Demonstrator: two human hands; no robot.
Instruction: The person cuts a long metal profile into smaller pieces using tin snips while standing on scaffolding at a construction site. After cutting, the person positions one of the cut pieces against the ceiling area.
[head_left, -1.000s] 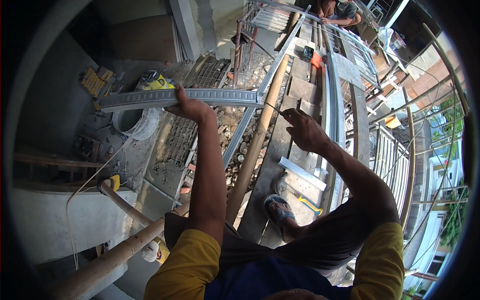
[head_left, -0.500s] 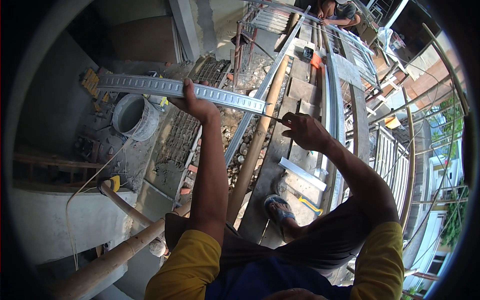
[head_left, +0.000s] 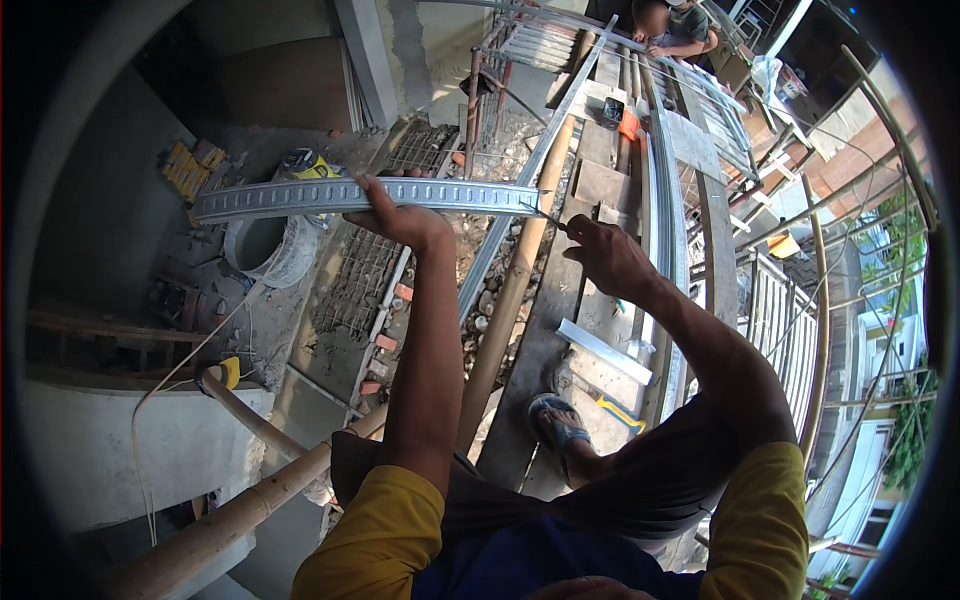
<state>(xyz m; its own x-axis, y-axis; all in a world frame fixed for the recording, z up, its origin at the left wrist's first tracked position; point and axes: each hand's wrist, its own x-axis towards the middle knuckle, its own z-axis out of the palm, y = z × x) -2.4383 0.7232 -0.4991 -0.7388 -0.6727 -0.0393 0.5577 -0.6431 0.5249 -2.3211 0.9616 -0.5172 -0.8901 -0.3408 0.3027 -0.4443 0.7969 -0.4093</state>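
Observation:
A long galvanized metal channel [head_left: 290, 197] with a row of slots along it lies crosswise in front of me. My left hand [head_left: 405, 218] grips it near the middle, thumb on its face. Its right end reaches over a bamboo pole [head_left: 525, 255]. In my right hand [head_left: 610, 255], fingers closed, is a thin dark-shafted tool [head_left: 553, 219] that looks like a screwdriver; most of its handle is hidden. The shaft's tip meets the channel's right end, though I cannot tell whether it sits inside a slot.
Wooden planks [head_left: 530, 390] run under my sandalled foot, with a yellow-handled tool [head_left: 622, 412] and a short metal piece [head_left: 603, 350] nearby. More metal channels [head_left: 672, 220] lie to the right. A bucket [head_left: 268, 250] stands lower left. Another person [head_left: 680, 28] crouches at the far end.
The channel has swung nearly level: its left end came nearer and its right end rose slightly. My left hand shifted a little right and nearer; the right hand barely moved.

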